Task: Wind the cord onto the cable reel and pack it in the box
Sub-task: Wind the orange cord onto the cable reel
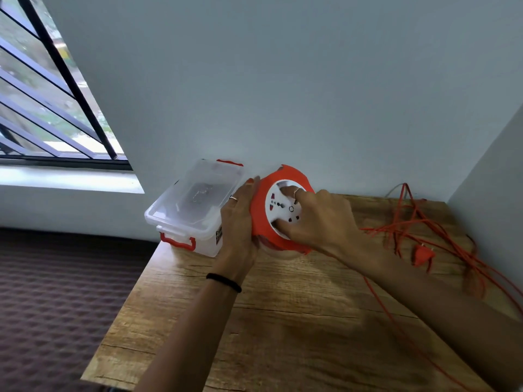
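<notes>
An orange cable reel [261,213] with a white socket face is held tilted above the wooden table [283,321]. My left hand [239,222] holds the reel's left rim, fingers stretched along its edge. My right hand [319,219] grips the white centre, thumb and fingers curled into its recesses. Loose orange cord [418,222] lies tangled on the right of the table. Its orange plug [422,254] rests among the loops. A clear plastic box [192,210] with red latches stands shut at the table's back left corner, touching my left hand's side of the reel.
A pale wall runs right behind the table and another closes in on the right. A barred window [56,108] sits at the upper left. A dark patterned mattress [56,292] lies to the left of the table.
</notes>
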